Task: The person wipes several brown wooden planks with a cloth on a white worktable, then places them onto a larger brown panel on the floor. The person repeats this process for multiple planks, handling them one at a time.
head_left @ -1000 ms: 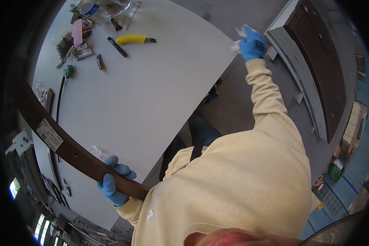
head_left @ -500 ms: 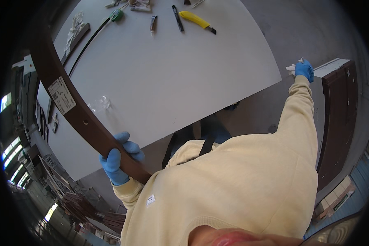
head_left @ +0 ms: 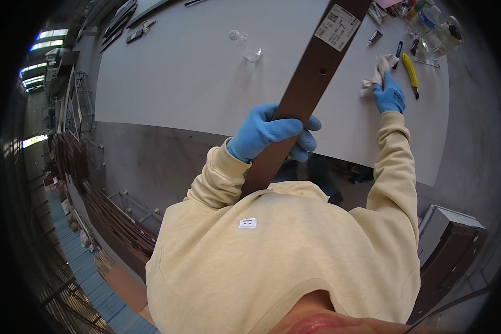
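My left hand, in a blue glove, is closed around a long brown bar that slants up from my chest across the table. A white printed label and a small round hole show on its face; its lower end is hidden against my sweatshirt and its upper end runs out of view. At the right part of the table, my blue-gloved right hand is closed on a crumpled white cloth. Just right of that hand lie a yellow utility knife and a black marker.
The white table holds a clear plastic bottle lying left of the bar. A small tube and clear bottles are at the far right. Brown-sided panels stand at the lower right. Brown strips are stacked at left.
My view has turned, so table and bar appear shifted right. My right hand, earlier out beyond the table's right edge with the cloth, is now over the tabletop beside the knife.
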Available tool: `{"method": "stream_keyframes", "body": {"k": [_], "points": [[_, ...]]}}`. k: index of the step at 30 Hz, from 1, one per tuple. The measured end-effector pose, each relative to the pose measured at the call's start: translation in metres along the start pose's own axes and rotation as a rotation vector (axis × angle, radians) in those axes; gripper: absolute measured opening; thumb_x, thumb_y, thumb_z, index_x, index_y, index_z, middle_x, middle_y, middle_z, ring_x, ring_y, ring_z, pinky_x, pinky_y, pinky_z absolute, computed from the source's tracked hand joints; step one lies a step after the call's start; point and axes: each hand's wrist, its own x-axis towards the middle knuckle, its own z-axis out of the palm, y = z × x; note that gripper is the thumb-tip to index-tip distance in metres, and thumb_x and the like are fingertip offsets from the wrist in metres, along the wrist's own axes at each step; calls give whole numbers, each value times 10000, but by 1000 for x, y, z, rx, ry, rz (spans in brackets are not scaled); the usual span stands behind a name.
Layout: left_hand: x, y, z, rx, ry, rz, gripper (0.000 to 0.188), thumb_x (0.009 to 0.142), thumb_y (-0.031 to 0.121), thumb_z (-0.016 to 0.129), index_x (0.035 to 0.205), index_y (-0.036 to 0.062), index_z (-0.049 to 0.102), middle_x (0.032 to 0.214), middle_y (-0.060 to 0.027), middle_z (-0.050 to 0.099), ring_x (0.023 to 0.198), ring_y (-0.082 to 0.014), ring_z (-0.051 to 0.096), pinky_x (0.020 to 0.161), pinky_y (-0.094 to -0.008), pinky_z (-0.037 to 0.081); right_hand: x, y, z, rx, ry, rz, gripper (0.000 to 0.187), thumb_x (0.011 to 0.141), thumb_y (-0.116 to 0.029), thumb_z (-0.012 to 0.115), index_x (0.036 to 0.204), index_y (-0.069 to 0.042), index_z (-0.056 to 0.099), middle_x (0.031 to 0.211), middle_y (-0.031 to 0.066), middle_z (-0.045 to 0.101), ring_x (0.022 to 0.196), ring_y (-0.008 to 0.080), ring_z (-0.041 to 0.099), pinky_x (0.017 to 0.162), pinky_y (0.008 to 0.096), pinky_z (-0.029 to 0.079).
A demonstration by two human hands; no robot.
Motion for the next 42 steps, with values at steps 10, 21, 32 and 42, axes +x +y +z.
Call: {"method": "stream_keyframes", "body": {"k": [10,21,32,42], "points": [[16,1,-6,133,-169,-48,429,1007,252,697,1283,-75,666,974,-191,773,788,-291,779,706,-386,672,-173,-87,-62,857,127,11,480,984,-255,720,1366,28,651,1304,216,715,1154,326,710,997,392,559],[60,-111,170,578,-693,-464,488,953,252,754,1296,-81,656,1029,-181,774,861,-298,774,759,-423,656,-333,37,-193,1540,274,154,560,1020,-387,733,1401,5,609,1169,56,713,967,102,626,865,261,539],[91,-293,493,1142,-1179,-79,660,920,364,799,1431,-3,603,1217,-164,732,1061,-285,699,943,-387,545,-518,309,-265,1475,848,883,368,993,-404,757,1063,-44,731,859,20,730,663,91,663,570,232,505],[192,-358,630,1629,-1011,929,856,786,289,861,1498,-20,500,1273,-240,662,1133,-436,642,967,-503,503,-500,550,-320,1523,1124,978,376,993,-446,743,998,-72,704,842,47,761,659,123,712,540,225,469]]}}
